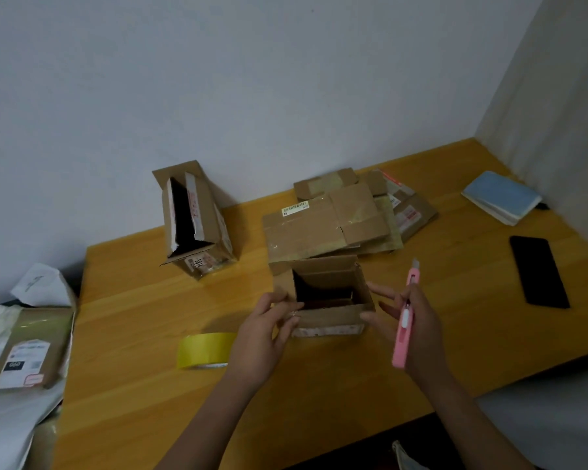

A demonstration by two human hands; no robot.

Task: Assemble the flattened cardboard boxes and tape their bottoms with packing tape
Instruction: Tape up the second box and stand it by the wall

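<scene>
A small open cardboard box [331, 313] stands upright on the wooden table [143, 368], its top flaps up. My left hand [263, 337] holds its left wall with curled fingers. My right hand [409, 329] grips a pink utility knife [404, 329] while its straight fingers touch the box's right wall. A yellow roll of packing tape [204, 351] lies left of my left hand. Behind the small box lies a pile of flattened cardboard boxes [336, 218]. A taller assembled box [194, 222] stands at the back left, open at the top.
A black phone [538, 271] and a blue notebook [501, 196] lie on the table's right side. Left of the table, a labelled cardboard parcel [28, 351] rests on white bags. The wall is close behind the table.
</scene>
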